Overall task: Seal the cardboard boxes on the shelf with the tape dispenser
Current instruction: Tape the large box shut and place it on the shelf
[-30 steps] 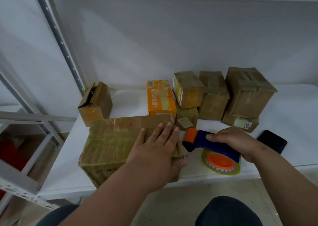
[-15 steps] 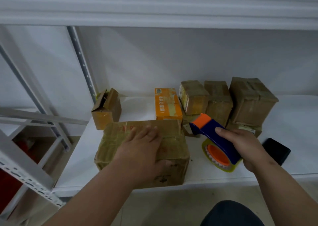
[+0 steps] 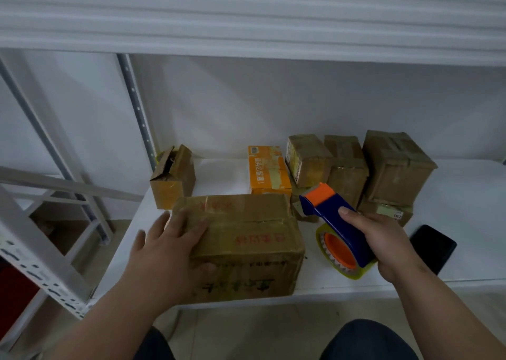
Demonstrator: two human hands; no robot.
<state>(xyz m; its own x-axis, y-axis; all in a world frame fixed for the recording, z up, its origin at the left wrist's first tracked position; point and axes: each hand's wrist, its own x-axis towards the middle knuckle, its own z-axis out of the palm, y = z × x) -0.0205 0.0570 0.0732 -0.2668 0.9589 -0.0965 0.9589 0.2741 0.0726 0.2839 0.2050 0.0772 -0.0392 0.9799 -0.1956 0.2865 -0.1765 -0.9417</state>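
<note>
The right grip (image 3: pixel 383 239) is clamped round the blue handle of the tape dispenser (image 3: pixel 339 231), thumb lying along the top, so the orange nose points up and away toward the boxes. The tape roll hangs below the fingers, just above the shelf (image 3: pixel 465 195). The tool is held lifted and off the cardboard, probably to be brought over for the first stroke.

The left grip (image 3: pixel 169 242) lies flat, fingers straight and spread, on the near left top of the large cardboard box (image 3: pixel 246 239), which sits just left of the dispenser at the shelf's front edge. Pressing there would likely hold the flaps down and keep the box from sliding under the tape.

Beyond the dispenser stands a cluster of small brown boxes (image 3: pixel 394 165) and an orange box (image 3: pixel 268 170). Beyond the left grip, a small box (image 3: pixel 172 179) gapes open at its top. A black phone (image 3: pixel 432 247) lies right of the right grip.
</note>
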